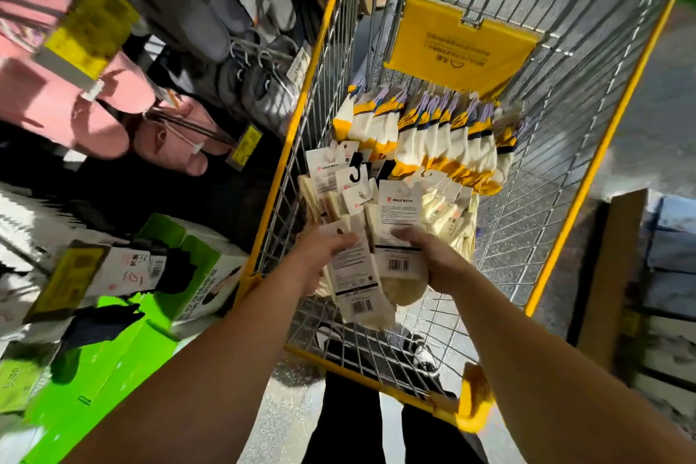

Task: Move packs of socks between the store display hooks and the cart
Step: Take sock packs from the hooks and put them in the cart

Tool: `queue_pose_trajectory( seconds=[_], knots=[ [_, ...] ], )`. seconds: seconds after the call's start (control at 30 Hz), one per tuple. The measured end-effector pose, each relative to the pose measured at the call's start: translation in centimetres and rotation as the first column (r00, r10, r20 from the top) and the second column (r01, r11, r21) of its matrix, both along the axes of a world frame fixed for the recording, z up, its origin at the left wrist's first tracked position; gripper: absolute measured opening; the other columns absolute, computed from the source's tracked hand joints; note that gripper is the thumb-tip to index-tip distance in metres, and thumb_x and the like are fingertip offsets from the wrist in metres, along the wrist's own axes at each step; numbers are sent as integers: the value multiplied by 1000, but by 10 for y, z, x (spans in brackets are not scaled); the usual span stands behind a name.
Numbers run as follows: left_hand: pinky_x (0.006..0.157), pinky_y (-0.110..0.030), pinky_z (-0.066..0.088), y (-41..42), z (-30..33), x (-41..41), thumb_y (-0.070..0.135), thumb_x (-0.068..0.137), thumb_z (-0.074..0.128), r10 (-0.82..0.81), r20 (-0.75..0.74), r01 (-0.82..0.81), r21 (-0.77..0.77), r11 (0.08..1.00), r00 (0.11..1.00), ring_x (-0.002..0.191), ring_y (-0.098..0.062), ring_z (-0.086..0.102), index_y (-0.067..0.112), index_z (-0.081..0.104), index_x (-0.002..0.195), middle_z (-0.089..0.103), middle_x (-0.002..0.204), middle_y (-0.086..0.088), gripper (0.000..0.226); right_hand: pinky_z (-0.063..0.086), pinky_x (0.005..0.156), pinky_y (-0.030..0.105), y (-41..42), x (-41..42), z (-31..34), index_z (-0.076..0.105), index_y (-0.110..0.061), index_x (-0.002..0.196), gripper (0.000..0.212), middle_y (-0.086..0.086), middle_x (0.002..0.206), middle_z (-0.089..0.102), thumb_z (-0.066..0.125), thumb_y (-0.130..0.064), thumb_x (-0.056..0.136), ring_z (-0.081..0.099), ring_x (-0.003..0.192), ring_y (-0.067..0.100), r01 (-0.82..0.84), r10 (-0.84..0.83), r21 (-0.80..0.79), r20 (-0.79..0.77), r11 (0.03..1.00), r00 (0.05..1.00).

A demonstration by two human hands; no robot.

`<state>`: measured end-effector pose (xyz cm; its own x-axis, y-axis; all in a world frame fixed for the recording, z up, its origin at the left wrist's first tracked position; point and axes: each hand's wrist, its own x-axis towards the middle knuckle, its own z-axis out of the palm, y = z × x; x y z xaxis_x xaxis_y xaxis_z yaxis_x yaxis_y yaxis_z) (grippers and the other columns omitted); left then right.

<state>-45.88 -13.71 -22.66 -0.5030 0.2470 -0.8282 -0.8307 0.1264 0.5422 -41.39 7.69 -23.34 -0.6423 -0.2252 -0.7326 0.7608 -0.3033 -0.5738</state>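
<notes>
Over the wire-mesh cart, each hand's grip, left and right, pinches card-labelled cream sock packs.

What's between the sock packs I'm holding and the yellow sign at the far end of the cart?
In the head view, a row of white-and-yellow socks lies between the held packs and the yellow sign.

Bare forearms, black trousers, black-and-white shoes

You have two hands over one cart, each holding one sock pack. One yellow sign hangs inside. The piled packs are too many to count.
</notes>
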Motion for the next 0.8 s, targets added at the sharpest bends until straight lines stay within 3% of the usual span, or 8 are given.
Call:
queue_pose_trajectory(
  seconds=[0.13, 0.3, 0.37, 0.47, 0.57, 0.6, 0.67, 0.8],
  knots=[
    [103, -49, 43, 3, 36, -9, 21, 87, 74, 24, -33, -19, 144, 989, 999, 106, -26, 65, 19, 74, 101, 75, 95, -2, 13, 58, 87, 46, 12, -17, 41, 56, 0, 127, 49, 25, 119, 67, 64, -27, 86, 67, 101, 37, 10, -11, -22, -68, 1000, 998],
    [70, -26, 54, 16, 97, -15, 11, 91, 67, 47, -183, -14, 177, 984, 982, 79, -14, 68, 11, 66, 79, 72, 84, -5, 13, 59, 78, 41, 20, -38, 99, 65, -5, 119, 43, 23, 112, 72, 73, -24, 81, 70, 96, 36, -6, 29, 127, -185, 992, 982],
    [84, -35, 58, 20, 115, -17, 11, 85, 74, 120, -202, -76, 213, 974, 972, 91, -29, 69, 9, 74, 83, 71, 101, -21, 2, 56, 82, 41, 23, -44, 124, 71, -5, 112, 37, 20, 108, 74, 77, -20, 79, 73, 92, 31, 5, 31, 151, -236, 988, 971],
    [106, -55, 46, 27, 143, -9, 11, 82, 75, 208, -188, -164, 226, 960, 960, 110, -42, 64, 7, 76, 106, 70, 115, -23, 25, 57, 86, 34, 29, -46, 164, 74, -7, 109, 28, 10, 102, 77, 75, -10, 81, 75, 88, 20, -52, 94, 160, -271, 986, 958],
    [83, -29, 56, 34, 182, 6, 19, 95, 66, 227, -228, -170, 245, 955, 947, 97, -21, 69, 19, 80, 91, 75, 105, -6, 14, 59, 81, 25, 34, -46, 197, 82, -17, 86, 21, -1, 92, 79, 63, -8, 90, 75, 83, 10, -168, 209, 166, -276, 972, 938],
    [89, -27, 53, 34, 196, 13, 34, 87, 75, 210, -269, -146, 238, 960, 940, 107, -18, 66, 25, 80, 94, 71, 114, -2, 12, 60, 82, 29, 34, -45, 208, 83, -19, 84, 18, 0, 94, 79, 66, -14, 86, 75, 84, 12, -210, 250, 170, -263, 963, 932],
    [104, -38, 47, 29, 207, 25, 55, 56, 93, 289, -304, -207, 274, 939, 908, 119, -26, 61, 28, 81, 94, 69, 120, -3, 48, 61, 82, 38, 30, -40, 231, 79, -18, 101, 28, 5, 102, 78, 74, -30, 76, 75, 90, 19, -269, 320, 216, -250, 938, 914],
    [66, -34, 60, 15, 246, 70, 15, 96, 64, 479, -282, -325, 453, 830, 831, 74, -22, 75, 10, 71, 99, 77, 86, -7, 9, 58, 89, 42, 10, -28, 277, 70, -20, 120, 45, 8, 114, 75, 78, -34, 78, 72, 105, 26, -349, 417, 242, -355, 905, 837]
  ],
)
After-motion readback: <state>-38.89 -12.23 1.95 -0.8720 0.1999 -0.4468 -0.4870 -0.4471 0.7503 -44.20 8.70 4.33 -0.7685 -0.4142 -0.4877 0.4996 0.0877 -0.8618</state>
